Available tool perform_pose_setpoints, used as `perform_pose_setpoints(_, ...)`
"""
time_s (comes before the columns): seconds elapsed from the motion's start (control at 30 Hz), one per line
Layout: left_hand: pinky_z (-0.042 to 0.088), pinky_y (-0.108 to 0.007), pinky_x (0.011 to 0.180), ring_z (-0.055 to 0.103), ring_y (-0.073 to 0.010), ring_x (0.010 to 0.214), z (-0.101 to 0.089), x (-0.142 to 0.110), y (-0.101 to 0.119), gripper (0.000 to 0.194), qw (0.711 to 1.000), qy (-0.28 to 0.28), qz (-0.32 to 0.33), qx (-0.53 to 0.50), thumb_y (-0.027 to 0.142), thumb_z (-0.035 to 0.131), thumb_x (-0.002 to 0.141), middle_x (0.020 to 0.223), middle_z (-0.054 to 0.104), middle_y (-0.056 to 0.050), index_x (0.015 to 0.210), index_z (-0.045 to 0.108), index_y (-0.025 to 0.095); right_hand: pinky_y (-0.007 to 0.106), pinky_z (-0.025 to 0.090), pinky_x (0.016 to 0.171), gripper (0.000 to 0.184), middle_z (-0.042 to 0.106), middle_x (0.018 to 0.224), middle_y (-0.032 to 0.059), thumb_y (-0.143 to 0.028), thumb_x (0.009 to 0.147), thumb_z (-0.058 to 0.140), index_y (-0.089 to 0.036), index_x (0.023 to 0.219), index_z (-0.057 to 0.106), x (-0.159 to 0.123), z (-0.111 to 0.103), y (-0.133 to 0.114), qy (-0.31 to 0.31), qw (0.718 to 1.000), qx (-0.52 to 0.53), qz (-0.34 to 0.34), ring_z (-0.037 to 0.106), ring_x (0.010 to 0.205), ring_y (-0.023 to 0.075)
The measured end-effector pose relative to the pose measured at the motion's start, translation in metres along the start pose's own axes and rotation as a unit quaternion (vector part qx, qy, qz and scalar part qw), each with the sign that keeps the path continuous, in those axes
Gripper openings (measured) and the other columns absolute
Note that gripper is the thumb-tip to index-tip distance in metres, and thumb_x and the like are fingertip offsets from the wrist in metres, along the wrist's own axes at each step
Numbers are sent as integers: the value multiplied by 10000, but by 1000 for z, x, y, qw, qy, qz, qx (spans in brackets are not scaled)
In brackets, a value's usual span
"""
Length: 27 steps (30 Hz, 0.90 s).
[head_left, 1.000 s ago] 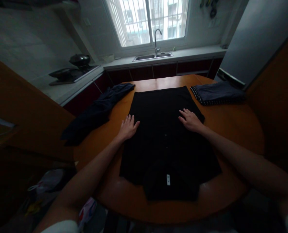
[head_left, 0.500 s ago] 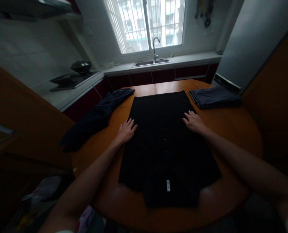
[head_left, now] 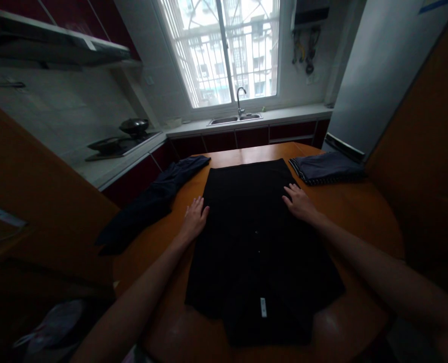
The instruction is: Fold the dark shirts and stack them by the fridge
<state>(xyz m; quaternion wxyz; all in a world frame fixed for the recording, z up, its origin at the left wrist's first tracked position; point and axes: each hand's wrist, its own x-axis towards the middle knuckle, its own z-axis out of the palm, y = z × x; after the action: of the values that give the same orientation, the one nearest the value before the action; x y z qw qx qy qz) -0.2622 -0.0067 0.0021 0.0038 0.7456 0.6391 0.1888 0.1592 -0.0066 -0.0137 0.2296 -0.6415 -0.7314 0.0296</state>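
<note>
A black collared shirt (head_left: pixel 252 217) lies spread flat on the wooden table (head_left: pixel 356 222), its collar and small white label towards me and its hem at the far side. My left hand (head_left: pixel 195 218) rests flat at the shirt's left edge, fingers stretched forward. On the opposite edge, my right hand (head_left: pixel 298 202) lies on the cloth with its fingers apart. Neither hand grips the fabric. Two small buttons show faintly along the middle of the shirt.
Dark blue clothing (head_left: pixel 151 199) drapes over the table's left edge. At the far right lies a folded grey garment stack (head_left: pixel 325 167). Beyond the table are a counter with a sink (head_left: pixel 235 119), a stove with pans (head_left: pixel 120 144), and a fridge (head_left: pixel 375 75).
The camera view has tilted up, so everything sits lower in the picture. My left hand has shifted slightly towards the shirt's outer left edge; the right hand stays on the right edge.
</note>
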Motion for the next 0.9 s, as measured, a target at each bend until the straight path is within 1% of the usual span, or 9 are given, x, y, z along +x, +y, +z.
perform_pose_setpoints(0.1, 222, -499, 1233, 234, -263, 1534, -8, -10, 18, 586, 997, 1, 76, 3, 457, 282, 1051, 1626, 336, -139, 1529, 409, 143, 488, 305, 1192, 565, 432, 1558, 209, -396, 1001, 397, -82, 1453, 525, -2, -4, -5, -3, 1000, -1, -9, 350, 1479, 319)
perform_pose_setpoints(0.23, 211, -516, 1233, 187, -268, 1546, -10, -26, 42, 610, 987, -69, 147, 17, 488, 321, 1043, 1644, 300, -114, 1562, 362, 169, 522, 272, 1200, 576, 405, 1579, 195, -425, 1001, 394, -109, 1468, 513, -12, -12, -21, 13, 999, -17, -46, 315, 1495, 322)
perform_pose_setpoints(0.33, 182, -558, 1229, 144, -286, 1553, -5, -32, 48, 634, 979, -128, 154, 30, 532, 329, 1037, 1658, 259, -96, 1583, 325, 211, 516, 252, 1212, 603, 382, 1601, 157, -495, 1002, 390, -162, 1495, 491, -22, -12, -38, 7, 996, -8, -89, 284, 1511, 302)
perform_pose_setpoints(0.43, 152, -583, 1228, 108, -299, 1557, -1, -32, 47, 645, 977, -153, 146, 35, 571, 311, 1033, 1668, 229, -68, 1591, 311, 247, 527, 252, 1211, 635, 356, 1619, 131, -558, 988, 407, -207, 1512, 475, -31, -5, -51, -52, 991, 0, -124, 259, 1520, 304)
perform_pose_setpoints(0.53, 149, -600, 1225, 94, -312, 1557, 1, -29, 44, 658, 976, -160, 142, 40, 593, 294, 1029, 1672, 214, -49, 1593, 305, 256, 552, 231, 1212, 653, 337, 1627, 137, -590, 984, 398, -211, 1509, 483, -35, 2, -57, -110, 985, -7, -134, 248, 1522, 321)
perform_pose_setpoints(0.67, 161, -608, 1223, 101, -331, 1555, -2, -31, 46, 661, 977, -146, 145, 53, 586, 304, 1030, 1675, 211, -51, 1592, 311, 238, 558, 206, 1218, 658, 323, 1633, 140, -594, 990, 381, -205, 1513, 476, -35, 0, -57, -114, 985, -15, -132, 224, 1529, 321)
perform_pose_setpoints(0.77, 138, -561, 1246, 121, -314, 1555, -7, -39, 56, 642, 982, -84, 154, 77, 521, 347, 1033, 1672, 221, -82, 1590, 318, 203, 628, 162, 1207, 672, 294, 1647, 126, -621, 985, 370, -232, 1526, 455, -37, -6, -60, -107, 986, -22, -129, 177, 1539, 339)
perform_pose_setpoints(0.83, 143, -517, 1257, 124, -304, 1556, -8, -46, 64, 659, 984, -49, 152, 85, 496, 365, 1030, 1670, 221, -119, 1592, 303, 158, 682, 140, 1185, 705, 261, 1657, 130, -655, 973, 369, -242, 1542, 429, -41, -10, -64, -120, 986, -27, -115, 143, 1542, 366)
perform_pose_setpoints(0.9, 179, -525, 1245, 121, -338, 1552, -5, -54, 70, 707, 986, -51, 134, 80, 536, 370, 1019, 1668, 215, -146, 1593, 289, 132, 710, 125, 1171, 744, 228, 1666, 141, -687, 962, 364, -244, 1559, 400, -45, -11, -68, -141, 984, -31, -107, 116, 1542, 387)
